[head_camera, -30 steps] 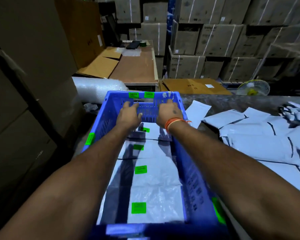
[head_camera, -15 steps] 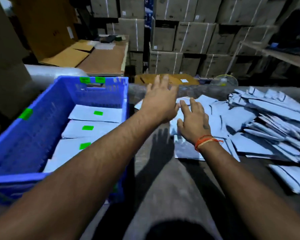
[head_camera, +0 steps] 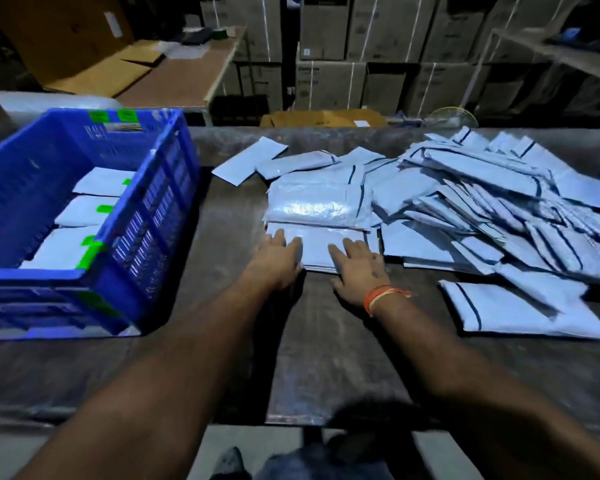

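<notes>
The scene is dim and slightly blurred, so no print on anything can be read. A blue plastic crate (head_camera: 153,202) at the left is cut off by the frame edge, and its wall hides part of the white packets with green labels (head_camera: 84,209) inside.

The left hand (head_camera: 276,258) and right hand (head_camera: 359,268) lie flat with straight fingers, gripping nothing. They press on the near edge of a small stack of grey poly mailers (head_camera: 321,249) and cover its two corners. An orange thread band (head_camera: 383,296) circles the right wrist.

The stack sits mid-table on a dark worn tabletop (head_camera: 326,358), just beside a loose heap of mailers (head_camera: 499,209) on the right. Strapped cardboard boxes (head_camera: 329,84) are stacked behind.
</notes>
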`<state>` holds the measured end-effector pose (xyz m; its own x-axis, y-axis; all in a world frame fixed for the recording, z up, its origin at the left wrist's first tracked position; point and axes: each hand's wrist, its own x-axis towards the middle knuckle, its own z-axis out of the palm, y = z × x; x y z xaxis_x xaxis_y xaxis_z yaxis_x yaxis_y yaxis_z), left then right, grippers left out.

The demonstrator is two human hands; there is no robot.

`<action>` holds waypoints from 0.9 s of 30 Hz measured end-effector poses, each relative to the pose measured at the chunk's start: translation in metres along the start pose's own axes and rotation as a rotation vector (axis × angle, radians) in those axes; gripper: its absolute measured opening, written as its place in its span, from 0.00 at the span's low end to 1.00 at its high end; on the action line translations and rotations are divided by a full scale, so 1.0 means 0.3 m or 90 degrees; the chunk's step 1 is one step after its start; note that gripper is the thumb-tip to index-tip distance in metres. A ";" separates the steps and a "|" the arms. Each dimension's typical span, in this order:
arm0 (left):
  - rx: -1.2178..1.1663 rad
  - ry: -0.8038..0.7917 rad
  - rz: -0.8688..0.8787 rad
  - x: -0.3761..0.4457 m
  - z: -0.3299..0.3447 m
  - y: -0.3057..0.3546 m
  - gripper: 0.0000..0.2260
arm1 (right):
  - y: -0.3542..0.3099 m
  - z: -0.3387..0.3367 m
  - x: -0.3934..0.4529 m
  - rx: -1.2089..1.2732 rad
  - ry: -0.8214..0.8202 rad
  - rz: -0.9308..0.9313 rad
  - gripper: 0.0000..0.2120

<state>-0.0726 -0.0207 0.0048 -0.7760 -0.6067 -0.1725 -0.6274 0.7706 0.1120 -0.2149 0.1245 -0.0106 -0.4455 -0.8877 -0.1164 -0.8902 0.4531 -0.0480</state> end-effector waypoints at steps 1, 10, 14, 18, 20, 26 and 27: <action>-0.009 -0.021 -0.003 -0.007 0.019 0.000 0.29 | 0.009 0.007 -0.002 0.007 -0.007 -0.003 0.34; -0.135 0.198 -0.010 -0.097 0.074 -0.027 0.07 | 0.058 0.011 -0.027 0.003 0.097 -0.008 0.17; -0.118 0.252 -0.014 -0.137 0.060 -0.058 0.06 | 0.050 0.020 -0.075 -0.004 0.188 -0.006 0.08; -0.141 0.295 0.033 -0.243 0.099 -0.086 0.05 | 0.007 0.048 -0.204 0.029 0.264 -0.062 0.03; -0.155 0.291 0.049 -0.325 0.132 -0.085 0.05 | -0.025 0.087 -0.290 0.048 0.270 -0.058 0.03; -0.232 0.297 0.071 -0.477 0.184 -0.094 0.08 | -0.080 0.144 -0.451 0.122 0.313 -0.035 0.05; -0.249 0.305 0.071 -0.485 0.185 -0.097 0.07 | -0.084 0.138 -0.465 0.128 0.330 -0.037 0.05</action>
<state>0.0621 0.0562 -0.0276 -0.7240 -0.6166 0.3092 -0.4474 0.7610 0.4698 -0.1263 0.2404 -0.0341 -0.4297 -0.8132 0.3926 -0.9017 0.3632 -0.2346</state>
